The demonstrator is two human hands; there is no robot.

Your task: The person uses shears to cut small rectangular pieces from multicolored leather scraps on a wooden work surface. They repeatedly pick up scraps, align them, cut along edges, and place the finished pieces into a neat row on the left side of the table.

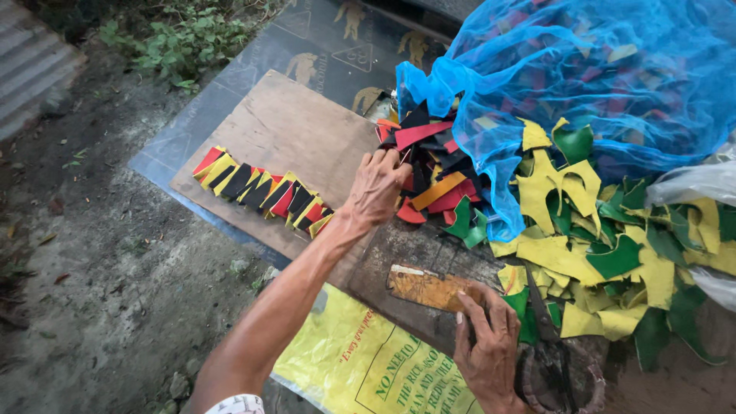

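My left hand (377, 186) reaches into a heap of red, black and orange cut scraps (432, 170) spilling from a blue mesh bag (583, 69); its fingers pinch at the pieces. My right hand (484, 342) rests at the bottom, fingers pressing the end of a worn brown wooden template (423, 286) against a dark work block. A row of overlapped red, yellow and black cut pieces (262, 192) lies on a cardboard sheet (299, 126) left of my left hand.
Yellow and green offcuts (598, 245) pile up on the right. Dark scissors (548, 337) lie beside my right hand. A yellow printed sack (360, 364) lies below. Bare dirt ground (92, 261) and weeds (180, 46) are at the left.
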